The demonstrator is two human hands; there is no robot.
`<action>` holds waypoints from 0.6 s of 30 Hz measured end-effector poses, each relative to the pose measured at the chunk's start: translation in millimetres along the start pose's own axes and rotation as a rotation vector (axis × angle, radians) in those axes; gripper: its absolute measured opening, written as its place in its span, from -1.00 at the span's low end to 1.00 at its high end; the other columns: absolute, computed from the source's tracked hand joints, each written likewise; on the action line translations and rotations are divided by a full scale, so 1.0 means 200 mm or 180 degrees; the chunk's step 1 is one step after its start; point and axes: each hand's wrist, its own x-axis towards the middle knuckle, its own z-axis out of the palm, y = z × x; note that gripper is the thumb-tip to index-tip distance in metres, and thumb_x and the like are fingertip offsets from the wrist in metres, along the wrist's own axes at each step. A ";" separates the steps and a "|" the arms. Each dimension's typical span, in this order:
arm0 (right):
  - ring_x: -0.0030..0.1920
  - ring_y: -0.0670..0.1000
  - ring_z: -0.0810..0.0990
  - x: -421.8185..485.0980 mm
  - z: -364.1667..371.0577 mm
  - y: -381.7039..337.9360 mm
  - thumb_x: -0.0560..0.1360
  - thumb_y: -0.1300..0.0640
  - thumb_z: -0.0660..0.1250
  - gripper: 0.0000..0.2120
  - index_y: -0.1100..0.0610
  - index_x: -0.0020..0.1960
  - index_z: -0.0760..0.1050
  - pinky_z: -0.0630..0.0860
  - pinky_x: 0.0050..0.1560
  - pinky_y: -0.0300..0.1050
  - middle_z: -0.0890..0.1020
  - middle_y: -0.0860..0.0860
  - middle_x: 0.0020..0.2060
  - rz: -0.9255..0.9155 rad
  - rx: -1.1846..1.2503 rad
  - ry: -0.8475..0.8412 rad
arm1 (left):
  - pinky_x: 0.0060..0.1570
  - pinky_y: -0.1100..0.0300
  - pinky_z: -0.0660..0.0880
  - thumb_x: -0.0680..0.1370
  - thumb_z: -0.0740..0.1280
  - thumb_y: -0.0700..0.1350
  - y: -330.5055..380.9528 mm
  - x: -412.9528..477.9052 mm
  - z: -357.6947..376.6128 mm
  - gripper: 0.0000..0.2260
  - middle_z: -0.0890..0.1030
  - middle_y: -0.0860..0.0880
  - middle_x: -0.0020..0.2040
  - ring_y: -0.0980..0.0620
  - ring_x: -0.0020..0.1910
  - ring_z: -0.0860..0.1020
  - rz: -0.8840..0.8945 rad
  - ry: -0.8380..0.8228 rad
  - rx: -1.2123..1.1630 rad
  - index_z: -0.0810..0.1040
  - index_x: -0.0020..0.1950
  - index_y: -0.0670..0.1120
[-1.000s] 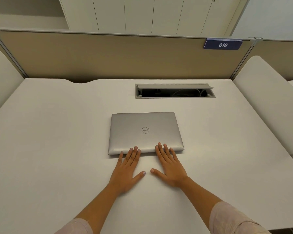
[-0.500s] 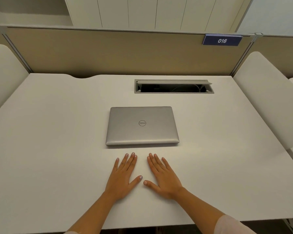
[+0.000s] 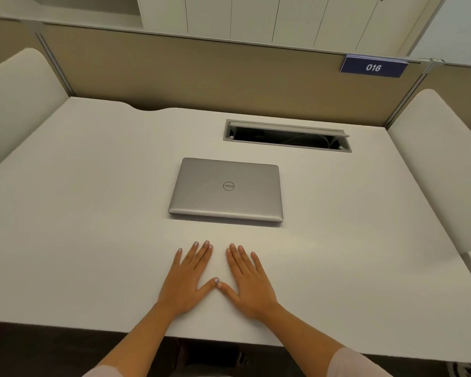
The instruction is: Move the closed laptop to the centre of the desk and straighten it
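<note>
Silver and closed, the laptop (image 3: 226, 190) lies flat near the middle of the frame on the white desk (image 3: 93, 213), its edges roughly parallel to the desk's front edge. Below it, apart from it, the left hand (image 3: 186, 278) and right hand (image 3: 246, 280) rest palm down, fingers spread, grasping nothing, thumb tips nearly meeting. A cable slot (image 3: 287, 136) sits above the laptop, a blue sign (image 3: 373, 67) reading 016 at upper right.
</note>
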 end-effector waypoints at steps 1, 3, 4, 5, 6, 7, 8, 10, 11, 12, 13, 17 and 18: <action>0.55 -0.10 -0.38 0.00 0.00 0.00 0.56 -0.42 -0.27 -0.23 0.01 0.58 -0.35 -0.34 0.56 0.02 -0.31 -0.09 0.58 -0.0006 -0.0009 -0.0012 | 0.52 -0.04 -0.24 0.58 -0.08 0.35 0.00 0.00 0.00 -0.30 -0.15 0.07 0.62 0.05 0.58 -0.22 -0.0008 -0.0010 0.0007 -0.19 0.60 0.02; 0.56 -0.08 -0.38 -0.01 -0.01 0.00 0.57 -0.41 -0.26 -0.23 0.01 0.58 -0.35 -0.34 0.55 0.01 -0.30 -0.09 0.58 -0.0010 -0.0031 -0.0026 | 0.52 -0.04 -0.25 0.57 -0.10 0.36 0.01 0.00 0.00 -0.29 -0.17 0.07 0.61 0.06 0.58 -0.23 -0.0022 -0.0022 0.0033 -0.20 0.59 0.03; 0.56 -0.08 -0.37 -0.01 -0.01 -0.01 0.57 -0.41 -0.26 -0.23 0.01 0.59 -0.35 -0.34 0.55 0.01 -0.30 -0.09 0.58 -0.0013 -0.0042 -0.0020 | 0.52 -0.04 -0.25 0.57 -0.10 0.36 0.01 0.00 0.00 -0.29 -0.17 0.07 0.61 0.06 0.58 -0.23 -0.0020 -0.0018 0.0039 -0.20 0.59 0.03; 0.56 -0.08 -0.37 -0.01 -0.01 0.00 0.57 -0.41 -0.26 -0.23 0.01 0.58 -0.35 -0.35 0.55 0.00 -0.30 -0.09 0.58 -0.0012 -0.0042 -0.0014 | 0.52 -0.04 -0.25 0.57 -0.09 0.36 0.01 -0.01 0.00 -0.29 -0.16 0.07 0.61 0.06 0.58 -0.23 -0.0023 -0.0020 0.0027 -0.19 0.59 0.03; 0.55 -0.09 -0.38 -0.01 0.00 0.00 0.57 -0.41 -0.26 -0.23 0.01 0.58 -0.35 -0.36 0.55 0.00 -0.31 -0.10 0.57 -0.0005 -0.0032 0.0000 | 0.52 -0.04 -0.25 0.57 -0.09 0.36 0.01 -0.01 0.00 -0.29 -0.15 0.06 0.61 0.05 0.58 -0.22 -0.0025 -0.0013 0.0004 -0.18 0.59 0.02; 0.55 -0.10 -0.38 -0.01 -0.01 0.00 0.57 -0.42 -0.26 -0.24 0.00 0.58 -0.36 -0.37 0.56 -0.01 -0.31 -0.10 0.57 0.0008 -0.0013 0.0002 | 0.52 -0.03 -0.25 0.57 -0.08 0.36 0.01 -0.01 0.00 -0.29 -0.14 0.06 0.62 0.05 0.58 -0.20 -0.0021 -0.0009 -0.0010 -0.17 0.60 0.02; 0.55 -0.11 -0.39 -0.01 0.00 0.01 0.56 -0.42 -0.26 -0.24 0.00 0.58 -0.36 -0.39 0.55 -0.01 -0.32 -0.11 0.57 0.0012 -0.0002 0.0016 | 0.52 -0.03 -0.25 0.57 -0.07 0.35 0.01 -0.01 0.00 -0.29 -0.12 0.06 0.62 0.05 0.59 -0.19 -0.0001 0.0029 -0.0026 -0.15 0.60 0.01; 0.54 -0.12 -0.40 -0.01 0.00 0.01 0.55 -0.43 -0.27 -0.23 -0.01 0.58 -0.37 -0.40 0.54 -0.02 -0.32 -0.12 0.57 0.0021 -0.0002 -0.0015 | 0.51 -0.02 -0.25 0.58 -0.04 0.34 0.01 -0.01 0.00 -0.30 -0.09 0.06 0.62 0.04 0.59 -0.15 0.0010 0.0054 -0.0071 -0.12 0.60 0.00; 0.54 -0.12 -0.40 -0.01 0.00 0.01 0.55 -0.44 -0.28 -0.23 -0.02 0.58 -0.37 -0.40 0.54 -0.02 -0.32 -0.13 0.57 0.0030 0.0015 -0.0024 | 0.51 -0.02 -0.25 0.58 -0.04 0.34 0.01 -0.01 0.00 -0.30 -0.08 0.06 0.62 0.04 0.59 -0.15 0.0008 0.0038 -0.0071 -0.11 0.61 0.01; 0.54 -0.12 -0.39 -0.01 0.01 0.00 0.55 -0.44 -0.28 -0.23 -0.03 0.58 -0.37 -0.39 0.53 -0.03 -0.32 -0.13 0.57 0.0030 0.0029 -0.0015 | 0.51 -0.02 -0.25 0.58 -0.05 0.35 0.01 -0.01 0.00 -0.30 -0.09 0.07 0.62 0.04 0.59 -0.15 0.0021 0.0042 -0.0058 -0.12 0.61 0.01; 0.55 -0.12 -0.39 -0.01 0.01 0.00 0.55 -0.44 -0.29 -0.23 -0.03 0.58 -0.36 -0.37 0.52 -0.03 -0.31 -0.13 0.57 0.0044 0.0041 -0.0022 | 0.51 -0.03 -0.24 0.58 -0.06 0.35 0.00 -0.01 0.00 -0.30 -0.10 0.07 0.62 0.05 0.59 -0.15 0.0003 0.0012 -0.0040 -0.13 0.61 0.02; 0.56 -0.11 -0.36 -0.01 0.01 0.01 0.55 -0.41 -0.33 -0.26 -0.05 0.58 -0.34 -0.36 0.51 -0.02 -0.30 -0.15 0.57 0.0103 0.0041 -0.0078 | 0.51 -0.04 -0.27 0.59 -0.08 0.35 0.00 -0.01 0.01 -0.32 -0.14 0.10 0.61 0.07 0.59 -0.17 -0.0043 -0.0078 -0.0068 -0.15 0.60 0.04; 0.56 -0.11 -0.35 -0.01 0.02 0.01 0.55 -0.40 -0.34 -0.28 -0.06 0.59 -0.33 -0.36 0.51 -0.03 -0.30 -0.16 0.57 0.0096 0.0062 -0.0067 | 0.51 -0.03 -0.29 0.59 -0.09 0.34 0.00 0.00 0.02 -0.33 -0.15 0.11 0.61 0.08 0.59 -0.18 -0.0024 -0.0047 -0.0104 -0.16 0.60 0.05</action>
